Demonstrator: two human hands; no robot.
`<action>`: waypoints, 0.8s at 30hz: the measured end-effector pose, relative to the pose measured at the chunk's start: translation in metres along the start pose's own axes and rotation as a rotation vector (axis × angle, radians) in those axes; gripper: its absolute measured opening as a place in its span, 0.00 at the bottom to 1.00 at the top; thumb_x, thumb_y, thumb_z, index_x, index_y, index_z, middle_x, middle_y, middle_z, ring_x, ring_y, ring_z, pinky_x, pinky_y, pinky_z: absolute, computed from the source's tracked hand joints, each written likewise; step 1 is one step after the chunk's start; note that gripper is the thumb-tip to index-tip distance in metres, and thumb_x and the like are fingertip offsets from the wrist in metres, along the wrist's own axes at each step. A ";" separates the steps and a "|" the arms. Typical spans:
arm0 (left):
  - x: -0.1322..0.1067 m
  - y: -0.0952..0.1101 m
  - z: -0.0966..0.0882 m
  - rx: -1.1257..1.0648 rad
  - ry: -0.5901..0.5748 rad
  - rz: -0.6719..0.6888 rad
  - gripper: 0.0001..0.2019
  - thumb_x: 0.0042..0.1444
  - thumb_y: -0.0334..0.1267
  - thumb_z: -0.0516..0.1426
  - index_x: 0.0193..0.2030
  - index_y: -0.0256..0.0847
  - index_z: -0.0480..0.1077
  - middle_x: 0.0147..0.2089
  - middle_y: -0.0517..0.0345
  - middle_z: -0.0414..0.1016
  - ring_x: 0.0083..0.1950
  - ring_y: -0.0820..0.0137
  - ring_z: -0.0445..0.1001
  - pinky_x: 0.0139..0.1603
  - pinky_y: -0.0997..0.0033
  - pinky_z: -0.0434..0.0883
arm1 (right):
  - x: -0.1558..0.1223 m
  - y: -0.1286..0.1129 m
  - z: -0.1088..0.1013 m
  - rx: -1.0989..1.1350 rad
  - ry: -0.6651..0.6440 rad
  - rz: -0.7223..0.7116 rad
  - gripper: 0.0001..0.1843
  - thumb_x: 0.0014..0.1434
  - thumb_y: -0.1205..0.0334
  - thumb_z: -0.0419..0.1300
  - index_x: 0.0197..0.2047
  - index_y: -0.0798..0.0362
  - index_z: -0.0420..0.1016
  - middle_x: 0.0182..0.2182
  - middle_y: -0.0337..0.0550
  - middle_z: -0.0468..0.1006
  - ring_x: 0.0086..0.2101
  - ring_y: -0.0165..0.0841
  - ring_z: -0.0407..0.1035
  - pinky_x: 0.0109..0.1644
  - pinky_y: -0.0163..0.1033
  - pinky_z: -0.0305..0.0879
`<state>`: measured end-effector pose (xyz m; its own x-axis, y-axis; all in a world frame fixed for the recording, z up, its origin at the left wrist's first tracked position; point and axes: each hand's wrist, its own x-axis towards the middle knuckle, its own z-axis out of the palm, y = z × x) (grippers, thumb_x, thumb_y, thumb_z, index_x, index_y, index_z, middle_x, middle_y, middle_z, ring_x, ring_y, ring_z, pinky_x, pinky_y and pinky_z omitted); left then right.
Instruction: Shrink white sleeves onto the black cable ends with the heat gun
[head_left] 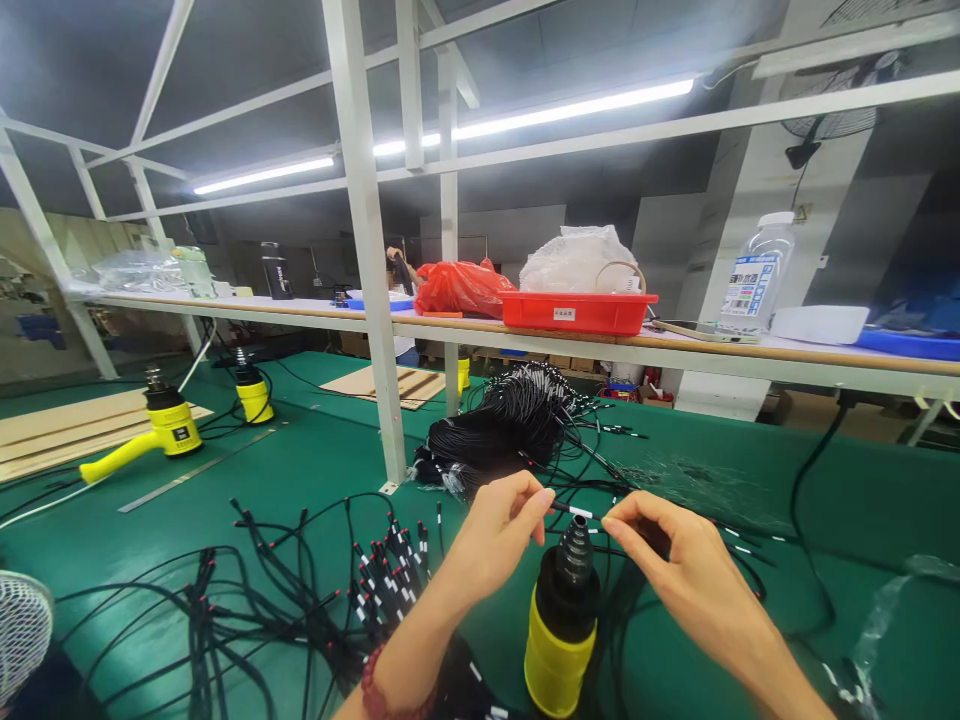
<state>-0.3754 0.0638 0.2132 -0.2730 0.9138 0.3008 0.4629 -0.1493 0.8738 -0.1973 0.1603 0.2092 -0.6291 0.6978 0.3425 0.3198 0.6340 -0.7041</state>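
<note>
Between my two hands a thin black cable point(578, 512) with a white label sleeve is stretched level. My left hand point(504, 530) pinches its left end, where a red tip shows. On the other side my right hand point(664, 540) grips the cable between thumb and forefinger. Right below the sleeve stands a yellow heat gun point(559, 640), upright, its coiled metal nozzle pointing up at the cable. Left of my forearm lies a bunch of black cables point(390, 575) with white sleeves and red tips.
A large bundle of black cables point(499, 425) lies behind my hands on the green mat point(885, 500). Further left are another heat gun point(172, 425) and wooden boards point(67, 425). The white frame post point(367, 260) rises ahead. A red tray point(577, 313) and bottle point(759, 275) stand on the shelf.
</note>
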 end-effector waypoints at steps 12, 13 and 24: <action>0.001 0.001 0.003 -0.134 0.053 0.063 0.06 0.58 0.37 0.56 0.37 0.36 0.70 0.32 0.59 0.71 0.35 0.71 0.69 0.37 0.73 0.66 | 0.001 0.002 -0.001 -0.038 0.009 -0.031 0.18 0.63 0.47 0.50 0.31 0.48 0.73 0.27 0.37 0.73 0.29 0.33 0.62 0.33 0.36 0.56; 0.000 0.001 0.003 -0.130 0.056 0.065 0.06 0.58 0.37 0.56 0.38 0.37 0.70 0.32 0.58 0.71 0.35 0.71 0.69 0.38 0.73 0.66 | 0.001 0.002 0.000 -0.033 0.019 -0.029 0.17 0.63 0.48 0.51 0.31 0.48 0.73 0.28 0.37 0.74 0.29 0.33 0.63 0.32 0.36 0.56; 0.003 -0.003 0.006 -0.138 0.145 0.071 0.07 0.57 0.36 0.58 0.39 0.37 0.75 0.37 0.55 0.77 0.40 0.68 0.73 0.43 0.71 0.69 | 0.001 0.001 -0.002 -0.002 0.096 -0.074 0.12 0.61 0.54 0.55 0.31 0.50 0.74 0.29 0.40 0.76 0.29 0.33 0.67 0.32 0.37 0.59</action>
<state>-0.3729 0.0693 0.2095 -0.3666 0.8369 0.4065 0.3683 -0.2708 0.8894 -0.1962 0.1627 0.2100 -0.5802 0.6775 0.4521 0.2766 0.6860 -0.6730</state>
